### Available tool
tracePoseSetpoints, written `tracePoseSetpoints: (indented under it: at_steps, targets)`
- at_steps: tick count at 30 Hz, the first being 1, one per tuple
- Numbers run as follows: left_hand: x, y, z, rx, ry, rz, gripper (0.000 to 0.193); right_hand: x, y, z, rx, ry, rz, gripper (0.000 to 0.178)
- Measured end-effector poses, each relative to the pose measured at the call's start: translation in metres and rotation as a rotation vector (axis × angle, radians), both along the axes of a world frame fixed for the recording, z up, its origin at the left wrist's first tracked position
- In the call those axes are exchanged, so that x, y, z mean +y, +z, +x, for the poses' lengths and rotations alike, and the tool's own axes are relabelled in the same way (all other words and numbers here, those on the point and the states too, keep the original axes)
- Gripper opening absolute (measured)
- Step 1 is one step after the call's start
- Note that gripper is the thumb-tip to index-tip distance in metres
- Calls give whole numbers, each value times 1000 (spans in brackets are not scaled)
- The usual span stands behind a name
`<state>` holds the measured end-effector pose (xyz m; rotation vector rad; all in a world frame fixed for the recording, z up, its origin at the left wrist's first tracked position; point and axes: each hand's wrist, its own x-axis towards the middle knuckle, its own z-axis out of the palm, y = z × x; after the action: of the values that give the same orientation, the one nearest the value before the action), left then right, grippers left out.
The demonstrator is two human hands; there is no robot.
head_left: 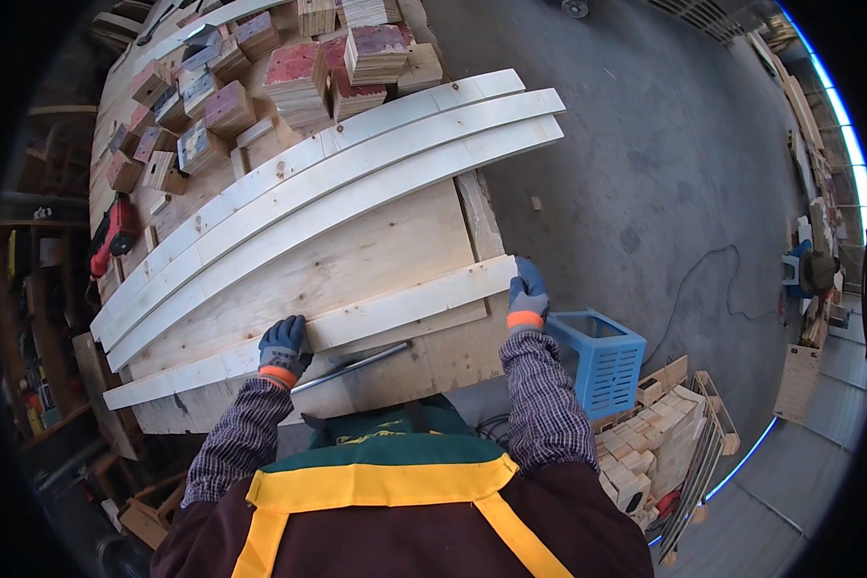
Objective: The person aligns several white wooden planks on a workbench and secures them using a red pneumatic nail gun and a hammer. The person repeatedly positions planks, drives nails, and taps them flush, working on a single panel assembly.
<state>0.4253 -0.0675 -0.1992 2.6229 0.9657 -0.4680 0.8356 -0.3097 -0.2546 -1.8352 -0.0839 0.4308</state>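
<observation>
A long pale wooden board point(405, 305) lies across the near side of the workbench, over a plywood sheet point(385, 236). My left hand point(285, 351), in a blue-grey glove with an orange cuff, is closed over the board left of its middle. At the board's right end, my right hand point(528, 297) wears a matching glove and grips the end with bent fingers. Just in front of the board rests a thin metal bar point(356, 366). Beyond it, three similar long boards point(332, 188) lie side by side; their curve may come from the lens.
Several plywood blocks point(297, 82), some with red faces, are spread over the far bench. A red and black tool point(116, 231) lies at its left edge. Right of my right hand stands a blue plastic stool point(602, 361), with stacked wood pieces point(650, 448) on the near side.
</observation>
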Motion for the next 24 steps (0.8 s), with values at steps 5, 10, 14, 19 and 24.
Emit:
tracePoseSetpoints:
  at_steps: [5,10,14,19,24]
  targets:
    - [4,-3,-6,-104,-14,28,83,13,6,2,59,-50,-11,43]
    - [9,-4,-9,-99,-40,39,83,11,-6,1,53,9,-67,43]
    - [11,-5,-10,-119,-65,34,83,12,-13,3,51,-1,-92,42]
    - [7,-15,-16,-136,-44,73,85,12,-5,5,18,57,-192,38]
    - [8,-24,-18,-66,-40,66,85,9,-10,5,68,48,-221,35]
